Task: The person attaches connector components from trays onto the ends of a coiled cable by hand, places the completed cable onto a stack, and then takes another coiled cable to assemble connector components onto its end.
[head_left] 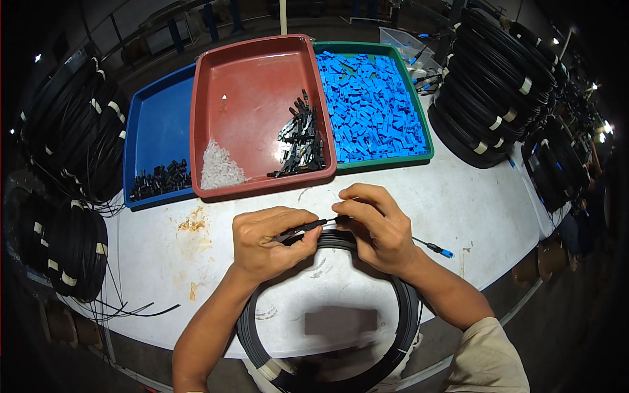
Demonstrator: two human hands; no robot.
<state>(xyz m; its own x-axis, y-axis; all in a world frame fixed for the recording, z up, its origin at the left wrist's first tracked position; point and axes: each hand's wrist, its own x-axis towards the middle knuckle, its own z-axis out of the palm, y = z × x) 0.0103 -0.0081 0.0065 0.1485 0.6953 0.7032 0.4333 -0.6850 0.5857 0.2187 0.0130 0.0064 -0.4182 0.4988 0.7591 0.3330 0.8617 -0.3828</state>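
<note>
My left hand (267, 240) is closed in a pinch on a slim black connector piece (303, 228). A short stretch of thin cable (331, 219) runs from it to my right hand (381, 230). That hand's thumb and fingers close around a small dark part, mostly hidden by the fingers. Below both hands lies a coil of black cable (247, 321), bound with pale tape (269, 370) and overhanging the table's near edge. To the right of my right hand, a cable end with a blue connector (447, 253) rests over the white table.
Behind my hands, a red tray (255, 59) holds clear small pieces (220, 168) and black connector parts (301, 141). A blue tray (154, 105) has black pieces; a green tray (426, 141) has many blue connectors (370, 105). Cable coils stack left (72, 131) and right (495, 85).
</note>
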